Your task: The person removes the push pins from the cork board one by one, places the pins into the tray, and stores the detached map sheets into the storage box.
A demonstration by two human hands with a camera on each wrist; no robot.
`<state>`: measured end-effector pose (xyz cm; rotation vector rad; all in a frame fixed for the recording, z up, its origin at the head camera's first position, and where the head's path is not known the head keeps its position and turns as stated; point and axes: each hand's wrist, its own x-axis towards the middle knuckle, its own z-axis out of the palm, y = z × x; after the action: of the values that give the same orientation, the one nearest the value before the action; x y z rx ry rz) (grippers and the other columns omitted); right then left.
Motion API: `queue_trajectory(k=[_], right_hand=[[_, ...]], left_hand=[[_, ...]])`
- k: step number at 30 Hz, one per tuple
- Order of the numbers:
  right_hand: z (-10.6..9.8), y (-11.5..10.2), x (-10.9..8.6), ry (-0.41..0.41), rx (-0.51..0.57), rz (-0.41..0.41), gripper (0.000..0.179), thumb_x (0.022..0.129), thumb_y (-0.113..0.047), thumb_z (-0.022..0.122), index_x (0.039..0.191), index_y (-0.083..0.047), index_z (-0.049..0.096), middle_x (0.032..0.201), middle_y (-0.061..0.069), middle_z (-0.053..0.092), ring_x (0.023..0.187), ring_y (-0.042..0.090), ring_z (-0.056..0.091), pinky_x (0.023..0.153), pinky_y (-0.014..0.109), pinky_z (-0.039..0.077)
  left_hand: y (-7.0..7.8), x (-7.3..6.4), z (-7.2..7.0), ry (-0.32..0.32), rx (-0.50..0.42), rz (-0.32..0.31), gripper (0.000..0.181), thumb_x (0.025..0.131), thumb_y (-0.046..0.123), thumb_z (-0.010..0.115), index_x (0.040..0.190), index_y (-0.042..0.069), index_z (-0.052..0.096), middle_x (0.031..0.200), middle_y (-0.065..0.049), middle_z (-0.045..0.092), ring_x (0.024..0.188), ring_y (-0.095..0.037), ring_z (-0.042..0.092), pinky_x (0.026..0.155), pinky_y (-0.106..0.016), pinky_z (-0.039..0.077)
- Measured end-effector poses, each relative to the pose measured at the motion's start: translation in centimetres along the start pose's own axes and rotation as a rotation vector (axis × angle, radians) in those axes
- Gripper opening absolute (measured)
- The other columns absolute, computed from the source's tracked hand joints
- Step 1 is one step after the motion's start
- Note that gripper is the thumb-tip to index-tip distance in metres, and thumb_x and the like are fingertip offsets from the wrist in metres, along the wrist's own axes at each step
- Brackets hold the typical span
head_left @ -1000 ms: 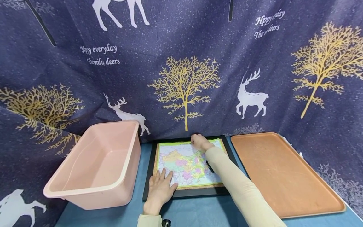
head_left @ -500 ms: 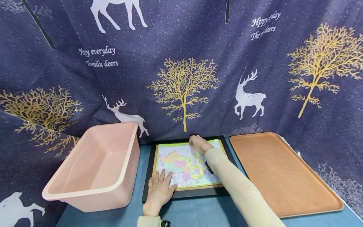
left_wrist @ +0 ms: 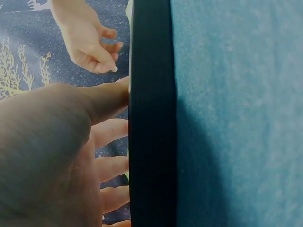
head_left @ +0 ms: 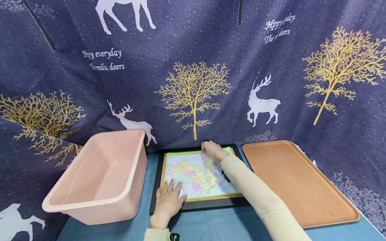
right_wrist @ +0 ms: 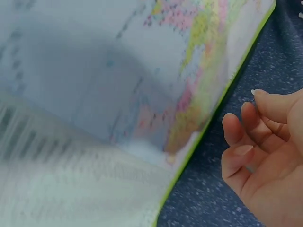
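A colourful map of China with a green border lies on a black-framed cork board. My left hand rests with spread fingers on the map's lower left corner, its palm over the frame's front bar. In the left wrist view that black frame bar crosses beside the fingers. My right hand hovers by the top edge of the map. The right wrist view shows its fingers loosely bent and apart, with nothing visible between them, beside the map's green edge.
An empty pink basin stands left of the board. A brown tray lies to the right. Behind them hangs a dark blue cloth with deer and trees. The table cover is blue.
My right hand has risen slightly from the map's top edge. My left hand stays in place on the corner. The head view has shifted a little to the right.
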<state>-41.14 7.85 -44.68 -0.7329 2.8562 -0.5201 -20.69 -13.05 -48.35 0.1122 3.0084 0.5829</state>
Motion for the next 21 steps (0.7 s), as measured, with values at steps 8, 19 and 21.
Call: queue_trajectory(k=[8, 19, 21], right_hand=[[-1.1, -0.3, -1.8, 0.011, -0.045, -0.074, 0.025, 0.101, -0.003, 0.045, 0.079, -0.014, 0.042, 0.077, 0.003, 0.039, 0.063, 0.016, 0.028, 0.059, 0.033, 0.023], [-2.6, 0.5, -4.8, 0.065, -0.067, -0.187, 0.018, 0.101, -0.004, 0.048, 0.086, -0.01, 0.055, 0.079, 0.001, 0.048, 0.062, 0.012, 0.033, 0.056, 0.029, 0.027], [-2.9, 0.8, -5.6, 0.081, -0.077, -0.202, 0.019, 0.101, -0.003, 0.049, 0.084, -0.01, 0.053, 0.077, 0.001, 0.047, 0.062, 0.012, 0.032, 0.056, 0.029, 0.027]], left_hand=[[0.0, 0.1, 0.1, 0.005, 0.015, 0.007, 0.056, 0.096, 0.041, 0.06, 0.142, 0.01, 0.052, 0.152, -0.023, 0.034, 0.142, -0.046, 0.021, 0.11, -0.067, 0.012], [-0.2, 0.2, 0.1, 0.007, 0.019, 0.005, 0.056, 0.096, 0.04, 0.06, 0.142, 0.01, 0.052, 0.152, -0.023, 0.034, 0.142, -0.046, 0.021, 0.11, -0.067, 0.012], [-0.1, 0.2, 0.1, 0.004, 0.016, 0.005, 0.056, 0.096, 0.04, 0.06, 0.142, 0.01, 0.052, 0.152, -0.023, 0.034, 0.142, -0.047, 0.021, 0.11, -0.067, 0.012]])
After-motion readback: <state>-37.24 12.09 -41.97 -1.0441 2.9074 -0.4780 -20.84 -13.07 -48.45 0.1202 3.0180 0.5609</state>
